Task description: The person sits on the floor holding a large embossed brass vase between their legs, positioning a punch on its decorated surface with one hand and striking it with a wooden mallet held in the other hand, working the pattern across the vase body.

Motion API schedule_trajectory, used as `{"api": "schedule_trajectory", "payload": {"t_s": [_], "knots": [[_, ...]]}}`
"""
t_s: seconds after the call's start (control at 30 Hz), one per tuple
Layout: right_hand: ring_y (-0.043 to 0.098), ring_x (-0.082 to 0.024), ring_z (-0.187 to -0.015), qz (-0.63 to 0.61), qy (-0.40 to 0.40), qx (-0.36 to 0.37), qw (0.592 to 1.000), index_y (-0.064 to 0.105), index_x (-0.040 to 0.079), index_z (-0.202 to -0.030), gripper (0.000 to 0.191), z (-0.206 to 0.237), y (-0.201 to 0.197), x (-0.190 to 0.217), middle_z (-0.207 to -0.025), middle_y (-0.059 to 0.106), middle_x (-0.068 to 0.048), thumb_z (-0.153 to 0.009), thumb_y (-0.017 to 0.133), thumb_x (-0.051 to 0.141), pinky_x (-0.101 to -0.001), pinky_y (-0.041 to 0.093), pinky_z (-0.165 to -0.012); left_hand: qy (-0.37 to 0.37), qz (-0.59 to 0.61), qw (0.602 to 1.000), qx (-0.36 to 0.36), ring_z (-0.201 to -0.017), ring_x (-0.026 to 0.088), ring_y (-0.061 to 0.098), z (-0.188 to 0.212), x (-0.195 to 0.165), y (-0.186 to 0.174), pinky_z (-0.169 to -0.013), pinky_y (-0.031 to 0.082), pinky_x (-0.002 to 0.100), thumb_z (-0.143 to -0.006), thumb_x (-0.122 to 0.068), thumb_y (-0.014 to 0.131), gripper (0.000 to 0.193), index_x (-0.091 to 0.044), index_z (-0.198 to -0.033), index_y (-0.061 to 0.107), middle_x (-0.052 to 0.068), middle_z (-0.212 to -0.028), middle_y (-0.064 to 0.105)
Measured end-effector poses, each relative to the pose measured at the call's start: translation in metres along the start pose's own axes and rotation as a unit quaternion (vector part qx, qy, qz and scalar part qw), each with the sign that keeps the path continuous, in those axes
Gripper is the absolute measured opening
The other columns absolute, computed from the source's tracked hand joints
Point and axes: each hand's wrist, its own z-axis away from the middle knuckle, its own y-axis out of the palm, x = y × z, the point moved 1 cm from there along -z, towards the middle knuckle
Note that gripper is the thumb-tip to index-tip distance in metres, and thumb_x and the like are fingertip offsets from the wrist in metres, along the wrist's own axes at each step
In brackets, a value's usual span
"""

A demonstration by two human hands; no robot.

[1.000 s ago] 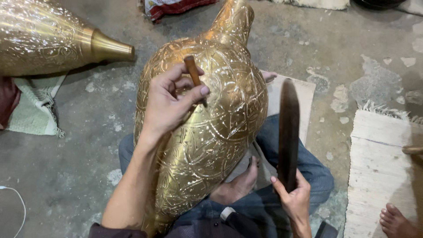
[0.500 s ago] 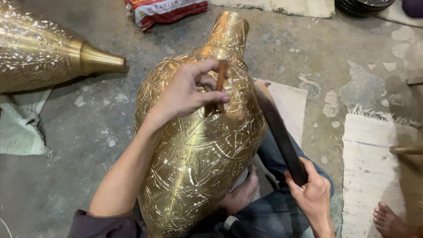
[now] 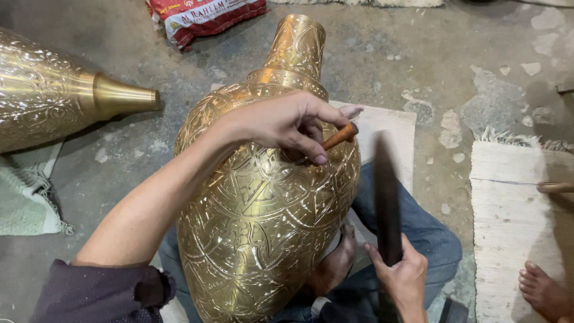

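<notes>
A large engraved brass vase (image 3: 257, 209) lies across my lap, neck pointing away. My left hand (image 3: 287, 122) rests on its upper body, fingers pinched on a short brown chisel (image 3: 339, 136) whose tip meets the brass. My right hand (image 3: 400, 278) grips the lower end of a long dark flat striking bar (image 3: 385, 191) that stands to the right of the vase, blurred by motion and a little apart from the chisel.
A second brass vessel (image 3: 54, 98) lies on the concrete floor at the left, over a green cloth (image 3: 24, 191). A red printed bag (image 3: 203, 18) lies at the top. A woven mat (image 3: 514, 215) at the right has another person's bare foot (image 3: 547, 293) on it.
My left hand has shifted on the vase and tilted the chisel from upright to slanting rightward. The dark bar has swung from a lean to nearly upright beside the vase.
</notes>
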Motion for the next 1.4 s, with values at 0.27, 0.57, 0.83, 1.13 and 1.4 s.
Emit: {"api": "schedule_trajectory", "payload": {"t_s": [0.27,0.57,0.83,1.13,1.4], "knots": [[0.072,-0.038,-0.077,0.089,-0.061,-0.036,0.993,0.068,0.006,-0.107,0.039,-0.01,-0.006,0.023,-0.082,0.074,-0.018,-0.076,0.086,0.022,-0.0451,0.056,-0.065,-0.007,-0.013,0.999,-0.031,-0.073,0.009,0.074,0.007,0.008,0.0,-0.06,0.057,0.024,-0.086,-0.008,0.08,0.065,-0.014,-0.146,0.055,0.007,-0.086,0.081],[0.072,-0.026,-0.074,-0.019,-0.113,-0.111,0.987,0.063,0.002,-0.101,0.033,-0.011,-0.027,0.031,-0.083,0.072,-0.013,-0.082,0.088,0.013,-0.0363,0.054,-0.07,0.073,-0.067,0.994,0.051,-0.076,0.009,0.079,0.003,0.005,-0.004,-0.064,0.063,0.024,-0.089,-0.009,0.079,0.051,-0.004,-0.138,0.065,0.007,-0.093,0.082],[0.068,-0.01,-0.072,-0.325,-0.061,-0.125,0.935,0.063,0.004,-0.112,0.029,-0.01,-0.036,0.04,-0.079,0.07,-0.005,-0.095,0.083,0.015,-0.0262,0.056,-0.075,-0.003,-0.08,0.996,0.04,-0.065,0.011,0.077,0.002,0.0,-0.004,-0.056,0.06,0.025,-0.085,-0.014,0.078,0.064,-0.004,-0.143,0.055,0.011,-0.084,0.082],[0.071,-0.018,-0.077,-0.071,-0.144,-0.13,0.978,0.067,0.002,-0.106,0.024,-0.025,-0.027,0.043,-0.088,0.071,-0.01,-0.091,0.082,0.014,-0.0335,0.057,-0.07,0.081,-0.122,0.985,0.088,-0.088,0.013,0.079,-0.004,-0.005,-0.001,-0.072,0.065,0.028,-0.081,-0.01,0.08,0.054,-0.005,-0.133,0.065,0.008,-0.109,0.08],[0.063,-0.017,-0.067,-0.151,-0.063,-0.106,0.981,0.065,0.0,-0.102,0.025,-0.032,-0.019,0.037,-0.079,0.067,-0.007,-0.089,0.082,0.012,-0.0291,0.051,-0.061,0.032,-0.105,0.99,0.084,-0.091,0.012,0.08,-0.002,-0.013,-0.001,-0.075,0.067,0.028,-0.085,-0.006,0.075,0.052,-0.005,-0.135,0.062,0.007,-0.114,0.078]]}}
